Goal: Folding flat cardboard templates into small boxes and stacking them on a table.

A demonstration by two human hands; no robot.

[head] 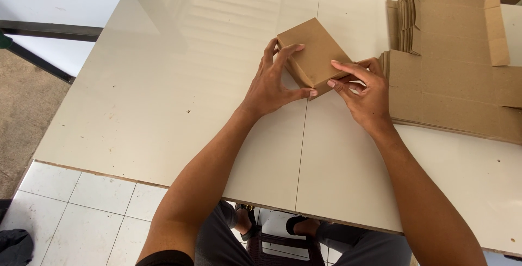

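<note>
A small brown cardboard box [312, 51], folded into shape, rests tilted on the pale table [163, 92]. My left hand [272, 84] grips its left side, with fingers on the top face and the thumb under the near corner. My right hand [365, 89] holds the box's right end, fingertips pressing on its near right edge. Both forearms reach in from the bottom of the view.
A stack of flat, unfolded cardboard box blanks [457, 65] lies on the table just right of my right hand. The table's near edge [217, 192] runs above my legs and a dark stool. White floor tiles [70, 211] lie at lower left.
</note>
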